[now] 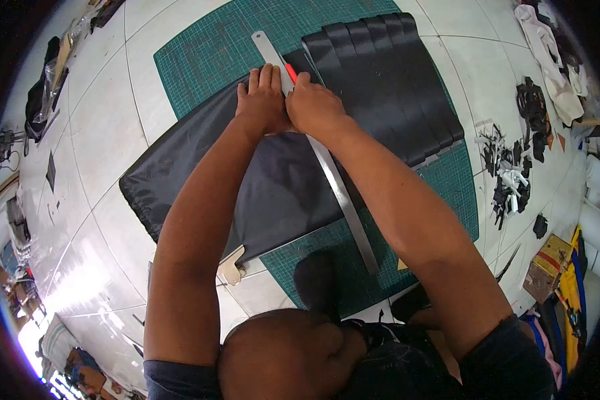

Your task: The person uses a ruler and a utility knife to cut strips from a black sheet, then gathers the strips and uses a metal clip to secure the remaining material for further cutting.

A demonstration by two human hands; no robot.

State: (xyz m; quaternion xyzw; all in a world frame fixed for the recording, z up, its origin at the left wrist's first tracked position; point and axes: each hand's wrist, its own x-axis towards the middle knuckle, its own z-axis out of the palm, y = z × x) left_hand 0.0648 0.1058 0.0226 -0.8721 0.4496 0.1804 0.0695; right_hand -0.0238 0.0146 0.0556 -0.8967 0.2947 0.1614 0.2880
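My left hand (263,100) lies with its fingers stretched out on the black fabric (287,187), pressing down at the left edge of a long metal ruler (340,193). Right beside it, my right hand (315,105) is closed around a red cutter knife (291,73); only a red part shows past the fingers, and its blade is hidden. The ruler runs slantwise across the fabric, passing under my hands. On its right, a stack of black fabric strips (393,80) lies in overlapping folds. Everything rests on a green cutting mat (200,60).
White floor tiles (100,133) surround the mat. Black and white scraps (510,170) lie in a heap at the right, near a cardboard box (549,263). A beige clamp-like piece (232,267) sits by the mat's lower left edge. A dark-covered foot (317,280) is on the mat.
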